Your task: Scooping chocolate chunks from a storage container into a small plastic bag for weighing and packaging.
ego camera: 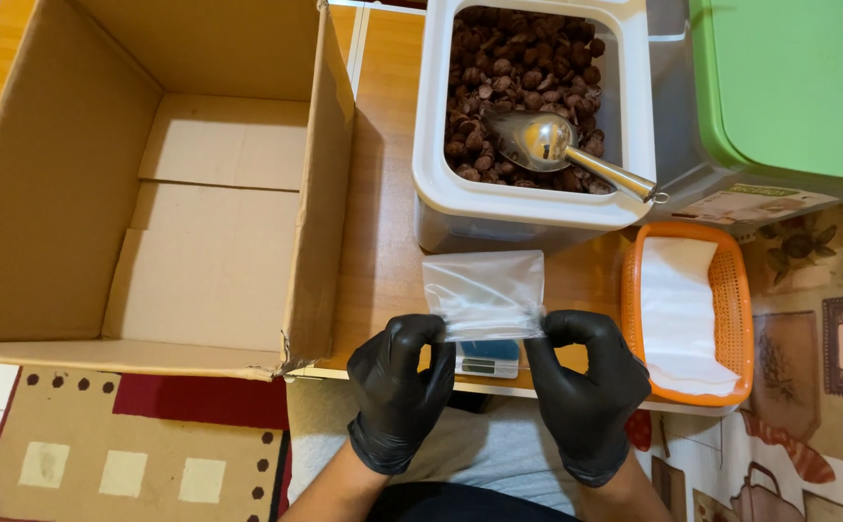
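Currently: both gloved hands pinch the empty clear bag (485, 293) over the scale (489, 359), near table edge.
Your left hand (400, 387) and right hand (587, 391) grip its lower corners; nothing scooped, scoop (549, 145) sits in the bin (528, 208).

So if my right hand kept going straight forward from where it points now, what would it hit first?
Probably the white container of brown pieces; your right hand, pinching the clear bag, points toward its front wall, though depth is unclear.
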